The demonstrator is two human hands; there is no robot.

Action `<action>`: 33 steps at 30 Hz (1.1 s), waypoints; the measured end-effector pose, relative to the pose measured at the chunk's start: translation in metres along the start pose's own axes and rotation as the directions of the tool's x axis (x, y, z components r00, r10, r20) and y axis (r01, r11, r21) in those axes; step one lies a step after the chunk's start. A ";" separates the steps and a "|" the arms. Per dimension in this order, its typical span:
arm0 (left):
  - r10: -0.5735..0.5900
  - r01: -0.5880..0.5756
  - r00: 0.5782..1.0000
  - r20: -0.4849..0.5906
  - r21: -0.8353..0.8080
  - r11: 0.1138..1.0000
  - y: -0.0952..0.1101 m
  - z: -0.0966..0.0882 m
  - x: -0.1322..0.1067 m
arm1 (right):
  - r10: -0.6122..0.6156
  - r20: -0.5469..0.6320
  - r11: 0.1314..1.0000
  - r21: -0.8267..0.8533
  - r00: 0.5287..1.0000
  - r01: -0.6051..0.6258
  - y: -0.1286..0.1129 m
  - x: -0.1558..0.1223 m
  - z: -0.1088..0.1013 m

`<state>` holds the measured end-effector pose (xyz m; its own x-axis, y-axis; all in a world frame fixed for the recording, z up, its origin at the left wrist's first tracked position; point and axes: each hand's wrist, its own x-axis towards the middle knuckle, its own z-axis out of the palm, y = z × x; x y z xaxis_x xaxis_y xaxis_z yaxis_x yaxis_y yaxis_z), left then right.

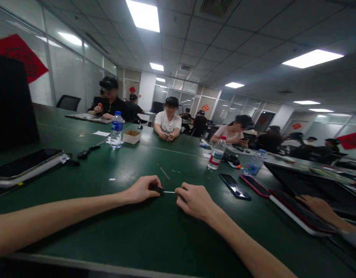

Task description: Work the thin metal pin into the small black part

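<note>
My left hand (pixel 143 189) rests on the green table (pixel 155 231), fingers closed around a small black handle with a thin silver shaft, a small screwdriver (pixel 159 190), pointing right. My right hand (pixel 194 200) lies just to its right, fingers curled; the shaft's tip meets its fingertips. What those fingers hold, if anything, is hidden. Both forearms stretch across the table toward me.
Two phones (pixel 235 186) lie right of my hands, beside a laptop (pixel 311 185) and another person's hand (pixel 319 208). Water bottles (pixel 116 130) (pixel 217 153) and a small box (pixel 132 136) stand farther back. A tablet (pixel 24 164) sits at left. Several people sit across.
</note>
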<state>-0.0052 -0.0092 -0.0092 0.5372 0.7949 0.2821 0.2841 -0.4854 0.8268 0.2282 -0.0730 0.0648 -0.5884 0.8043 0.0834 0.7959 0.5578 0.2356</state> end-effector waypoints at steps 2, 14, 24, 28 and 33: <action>0.002 -0.002 1.000 -0.001 0.002 1.000 -0.001 0.000 0.000 | 0.003 -0.003 1.000 -0.001 1.000 -0.003 0.000 0.000 0.000; -0.024 0.024 1.000 0.007 -0.032 0.999 0.001 0.000 -0.001 | 0.002 0.010 1.000 -0.012 1.000 -0.002 -0.002 0.000 -0.001; -0.034 0.034 0.999 0.011 -0.038 0.999 0.005 -0.001 -0.002 | -0.016 0.000 0.999 -0.040 1.000 0.016 -0.004 -0.001 0.001; -0.034 0.033 0.999 -0.014 -0.039 0.999 0.001 0.000 -0.001 | -0.026 -0.012 0.999 -0.043 1.000 0.025 -0.004 -0.001 0.004; -0.047 0.046 0.999 -0.015 -0.063 0.997 0.004 -0.002 -0.001 | -0.037 -0.032 0.999 -0.031 0.999 0.036 -0.005 -0.001 0.007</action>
<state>-0.0060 -0.0115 -0.0054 0.5114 0.8221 0.2501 0.2579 -0.4244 0.8680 0.2257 -0.0755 0.0571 -0.6214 0.7764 0.1052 0.7695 0.5794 0.2687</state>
